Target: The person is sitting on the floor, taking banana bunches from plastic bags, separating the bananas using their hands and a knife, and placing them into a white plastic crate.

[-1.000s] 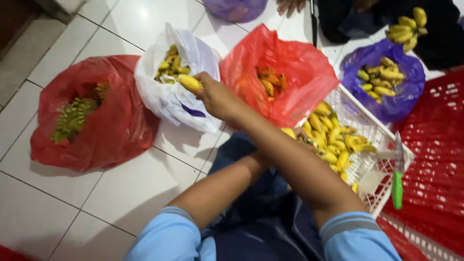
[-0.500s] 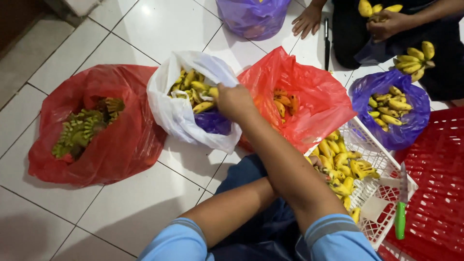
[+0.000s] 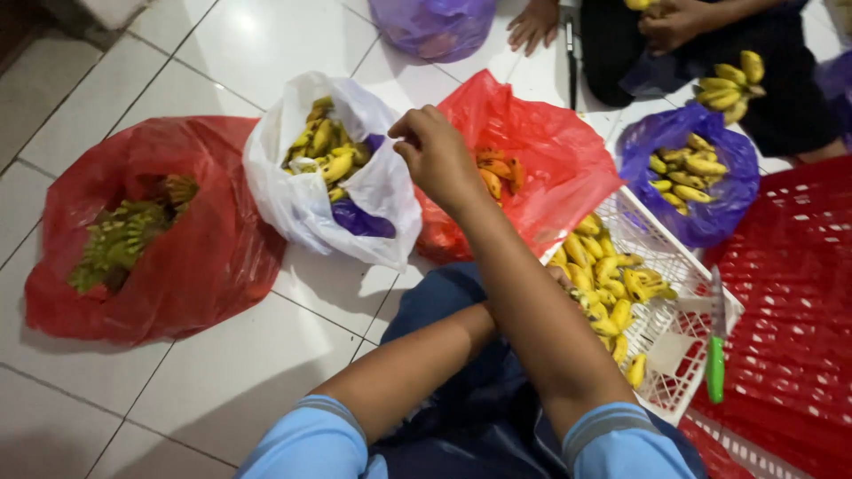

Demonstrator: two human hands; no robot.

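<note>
The right hand (image 3: 437,153) hung loosely curled, empty, above the white bag (image 3: 383,188). The left hand, by the basket (image 3: 652,222), was hidden, so its grip couldn't be told. Low, gentle drops would spare the bananas (image 3: 337,165).

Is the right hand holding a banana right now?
No, the right hand hangs empty, fingers curled, beside the white bag of yellow bananas.

Seeing white tiled floor (image 3: 222,372) carrying red bags (image 3: 177,257) (image 3: 550,160), white bag (image 3: 373,191), purple bags (image 3: 710,213) (image 3: 435,27), white basket (image 3: 683,266), red crate (image 3: 790,337).
</note>
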